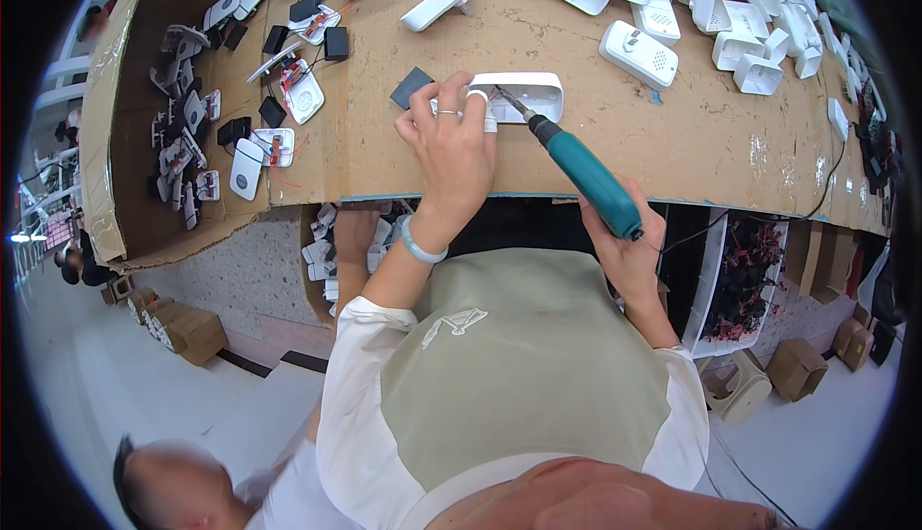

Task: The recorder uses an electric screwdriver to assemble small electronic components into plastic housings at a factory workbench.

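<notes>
A white plastic housing (545,98) lies open side toward me on the cardboard-covered bench. My left hand (451,132) grips its left end, with white tape or finger covers on some fingertips. In my right hand (626,242) is a teal electric screwdriver (597,184), held from its rear end, where a thin cord comes out. Its bit (512,101) reaches into the housing close to my left fingers; whether it touches a screw cannot be made out. Just left of my fingers sits a dark grey square piece (412,88).
Many white housings (749,36) are heaped at the far right. One closed white unit (639,54) lies nearer. At left, a cardboard box (101,146) holds wired parts and black blocks. A person (182,487) is close at lower left. Below the bench stands a white crate (706,285).
</notes>
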Action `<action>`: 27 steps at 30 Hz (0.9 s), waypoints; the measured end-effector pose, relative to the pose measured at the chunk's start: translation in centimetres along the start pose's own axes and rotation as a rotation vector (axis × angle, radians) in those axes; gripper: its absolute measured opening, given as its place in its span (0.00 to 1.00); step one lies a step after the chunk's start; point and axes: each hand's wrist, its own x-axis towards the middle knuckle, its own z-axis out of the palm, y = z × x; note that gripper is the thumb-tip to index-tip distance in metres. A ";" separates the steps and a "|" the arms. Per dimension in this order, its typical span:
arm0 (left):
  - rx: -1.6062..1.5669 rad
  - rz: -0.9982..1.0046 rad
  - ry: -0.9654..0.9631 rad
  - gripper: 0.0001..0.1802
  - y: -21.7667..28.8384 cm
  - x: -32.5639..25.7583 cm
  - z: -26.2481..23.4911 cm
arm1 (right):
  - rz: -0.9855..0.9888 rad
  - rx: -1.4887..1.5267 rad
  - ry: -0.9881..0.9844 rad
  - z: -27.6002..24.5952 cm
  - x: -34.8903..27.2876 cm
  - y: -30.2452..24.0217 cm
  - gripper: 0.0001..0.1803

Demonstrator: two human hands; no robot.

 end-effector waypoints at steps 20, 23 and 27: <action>-0.122 -0.038 -0.088 0.11 -0.8 -0.2 -0.1 | 0.157 0.131 0.195 -2.3 -2.5 -1.1 0.13; -0.165 -0.110 -0.102 0.10 -2.3 -0.8 -1.9 | 0.256 0.174 0.215 -1.9 -3.4 0.1 0.12; -0.925 -0.641 -0.287 0.09 -6.7 -2.6 -6.4 | 0.314 0.173 0.366 -2.5 -4.0 0.0 0.15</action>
